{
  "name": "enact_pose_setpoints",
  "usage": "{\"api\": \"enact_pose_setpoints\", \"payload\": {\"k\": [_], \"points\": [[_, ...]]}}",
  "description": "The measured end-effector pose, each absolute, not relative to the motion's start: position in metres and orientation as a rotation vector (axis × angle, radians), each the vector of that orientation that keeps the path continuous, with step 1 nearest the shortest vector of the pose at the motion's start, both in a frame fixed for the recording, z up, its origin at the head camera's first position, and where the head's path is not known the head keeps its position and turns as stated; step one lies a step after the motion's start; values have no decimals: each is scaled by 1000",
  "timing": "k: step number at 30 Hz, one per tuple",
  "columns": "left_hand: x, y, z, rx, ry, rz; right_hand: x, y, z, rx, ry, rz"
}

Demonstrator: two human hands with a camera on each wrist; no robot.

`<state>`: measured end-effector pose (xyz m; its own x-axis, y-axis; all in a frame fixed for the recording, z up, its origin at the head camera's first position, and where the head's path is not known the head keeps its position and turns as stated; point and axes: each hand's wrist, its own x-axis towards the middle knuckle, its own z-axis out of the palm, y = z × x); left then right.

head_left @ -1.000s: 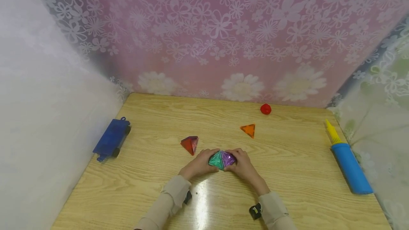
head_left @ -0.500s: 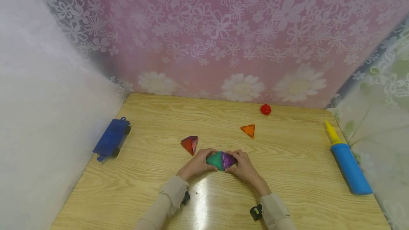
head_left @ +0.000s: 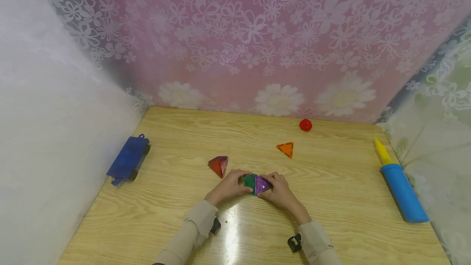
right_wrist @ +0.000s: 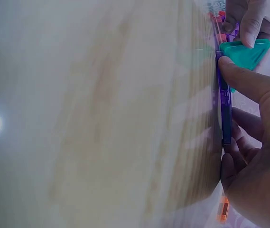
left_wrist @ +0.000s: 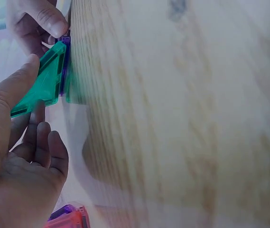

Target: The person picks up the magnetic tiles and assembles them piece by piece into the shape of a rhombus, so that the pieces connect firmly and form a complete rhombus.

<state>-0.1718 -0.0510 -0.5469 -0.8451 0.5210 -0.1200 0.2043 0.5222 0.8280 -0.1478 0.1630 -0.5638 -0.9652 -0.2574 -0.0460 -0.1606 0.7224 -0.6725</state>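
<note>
Tabletop (head_left: 353,191), left grip (head_left: 232,185) pinching tilted green triangle (head_left: 249,181), right grip (head_left: 281,192) holding purple triangle (head_left: 261,185) flat beside it

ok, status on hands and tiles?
Left hand pinches green tile, tilted up. Right hand holds purple tile, flat. Red piece nearby, not between tiles.

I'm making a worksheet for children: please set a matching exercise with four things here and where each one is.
1. green triangle
2. purple triangle
3. blue wagon
4. blue-and-yellow pump

A. on the table, far right
B. pinched in the left hand
C. on the table, far left
D. pinched in the right hand

Pairs: 1-B, 2-D, 3-C, 4-A
</note>
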Motion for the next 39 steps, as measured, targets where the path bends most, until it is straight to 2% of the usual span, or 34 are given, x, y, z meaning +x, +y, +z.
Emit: {"api": "enact_pose_setpoints", "payload": {"k": [20, 39], "points": [[-171, -54, -553, 686, 2427, 1226, -153, 167, -557, -270, 2858, -1183], [-170, -55, -553, 695, 2393, 1243, -184, 212, -563, -219, 2950, -1175]]}}
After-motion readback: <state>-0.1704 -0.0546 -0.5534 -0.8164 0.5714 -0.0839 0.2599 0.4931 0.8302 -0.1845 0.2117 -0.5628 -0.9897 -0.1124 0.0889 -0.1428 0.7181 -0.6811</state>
